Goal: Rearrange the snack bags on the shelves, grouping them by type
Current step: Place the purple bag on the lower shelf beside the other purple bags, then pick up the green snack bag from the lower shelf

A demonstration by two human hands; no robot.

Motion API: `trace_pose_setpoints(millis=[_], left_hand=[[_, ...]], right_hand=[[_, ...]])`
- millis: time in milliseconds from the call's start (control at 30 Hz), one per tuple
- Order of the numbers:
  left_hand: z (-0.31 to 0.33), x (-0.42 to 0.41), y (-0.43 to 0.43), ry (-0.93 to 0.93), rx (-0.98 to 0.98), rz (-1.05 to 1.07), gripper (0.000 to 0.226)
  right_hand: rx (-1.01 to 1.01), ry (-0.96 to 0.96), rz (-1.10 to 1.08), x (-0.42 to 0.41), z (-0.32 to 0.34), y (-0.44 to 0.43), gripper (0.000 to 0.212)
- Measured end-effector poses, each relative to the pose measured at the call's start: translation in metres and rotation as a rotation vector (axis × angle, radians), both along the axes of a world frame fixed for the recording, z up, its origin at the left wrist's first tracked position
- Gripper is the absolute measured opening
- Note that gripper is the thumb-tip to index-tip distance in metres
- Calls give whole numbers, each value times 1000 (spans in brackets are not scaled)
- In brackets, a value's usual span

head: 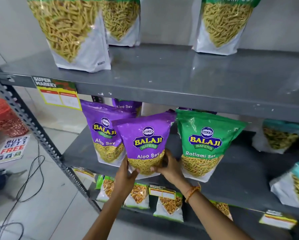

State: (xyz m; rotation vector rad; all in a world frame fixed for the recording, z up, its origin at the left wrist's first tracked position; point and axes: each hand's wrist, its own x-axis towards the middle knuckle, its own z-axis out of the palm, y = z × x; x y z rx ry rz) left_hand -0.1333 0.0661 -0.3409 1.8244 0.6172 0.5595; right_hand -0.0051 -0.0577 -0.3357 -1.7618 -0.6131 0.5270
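Two hands, left point(126, 172) and right point(169, 168), clasp the purple bag's point(145, 141) bottom corners at the middle shelf's point(235, 177) front edge, bare shelf behind.

Bright, even indoor light, seemingly from overhead, with soft shadows under the grey shelves point(179, 99). Pale glare streaks the upper shelf surface near 1 o'clock and the glossy purple bag point(145, 135) at centre. Wide-angle distortion bends the shelf upright point(32, 118) at 9 o'clock. Bags at 12 and 3 o'clock look soft and smeared; centre lettering reads sharply.
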Motion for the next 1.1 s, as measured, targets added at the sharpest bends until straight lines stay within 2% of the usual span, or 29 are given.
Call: trace_pose_setpoints(millis=[100, 167, 233, 267, 333, 400, 433, 533, 600, 733, 800, 933, 1100], left_hand=[[3, -10, -19, -53, 134, 148, 73], [6, -18, -41, -98, 320, 262, 55], [7, -17, -65, -126, 355, 155, 37], [8, -13, -72, -112, 354, 48, 31], [8, 9, -88, -50, 310, -143, 30], [11, 34, -97, -15, 206, -206, 42], [14, 48, -103, 0, 161, -214, 49], [22, 86, -116, 120, 54, -256, 64], [17, 100, -116, 187, 17, -275, 61], [0, 111, -115, 209, 27, -202, 37], [1, 110, -121, 199, 36, -153, 31], [11, 93, -146, 159, 37, -127, 21], [27, 56, -175, 90, 47, -153, 17]], right_hand=[[-44, -37, -47, -10, 3, -23, 78], [-46, -58, -122, -15, 6, -53, 55], [-12, -104, -227, -16, 11, -88, 22], [13, -126, -300, -15, 13, -104, 16], [54, -135, -470, -6, 15, -133, 22], [110, -122, -604, 10, 12, -147, 21], [138, -90, -644, 21, 9, -152, 27], [75, 58, -515, 55, -2, -161, 73], [46, 124, -381, 67, -6, -161, 92], [68, 135, -224, 71, -25, -161, 65], [93, 94, -252, 69, -30, -162, 58], [115, 75, -299, 51, -10, -179, 26], [189, 106, -374, 8, 14, -218, 41]])
